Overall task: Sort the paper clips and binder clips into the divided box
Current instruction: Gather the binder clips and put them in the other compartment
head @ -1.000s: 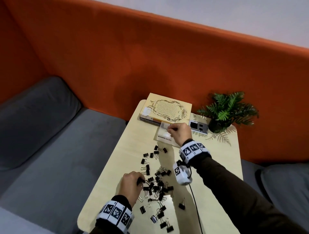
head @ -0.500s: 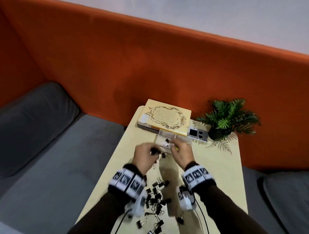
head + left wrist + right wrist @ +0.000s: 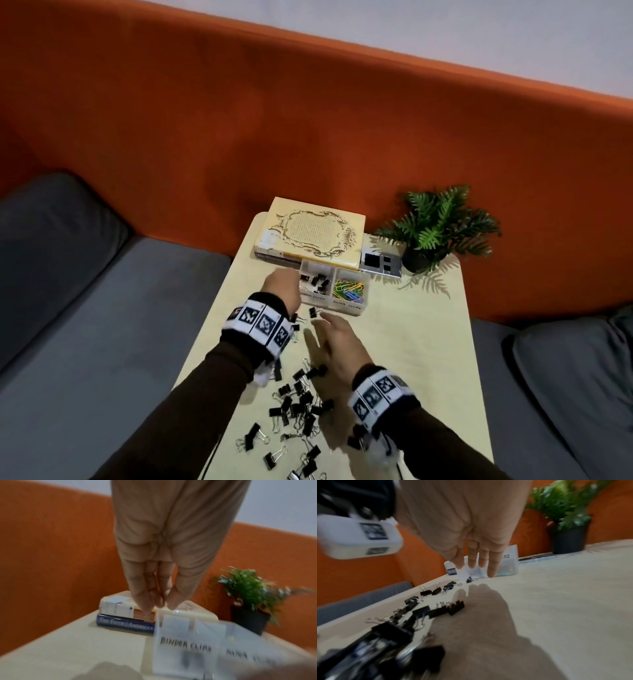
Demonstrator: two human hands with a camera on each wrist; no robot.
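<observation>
The clear divided box (image 3: pixel 342 306) stands in front of the books. Its left compartment holds black binder clips (image 3: pixel 317 282), its right one coloured paper clips (image 3: pixel 349 291). My left hand (image 3: pixel 291 281) hangs at the box's left edge; in the left wrist view its fingers (image 3: pixel 140 599) point straight down, tips close together, nothing visible between them, above the "BINDER CLIPS" label (image 3: pixel 185 645). My right hand (image 3: pixel 320 329) hovers flat over the table with straight fingers (image 3: pixel 493 569), empty. Several loose binder clips (image 3: pixel 298 404) (image 3: pixel 436 609) lie near me.
Two stacked books (image 3: pixel 311 236) sit at the table's (image 3: pixel 411 342) far end, with a grey device (image 3: pixel 380 262) and a potted plant (image 3: pixel 438 229) to their right. Grey sofa cushions (image 3: pixel 102 308) flank the table. An orange backrest rises behind.
My left hand went from the clip pile up to the box's left compartment. My right hand drew back from the box towards the pile and opened flat.
</observation>
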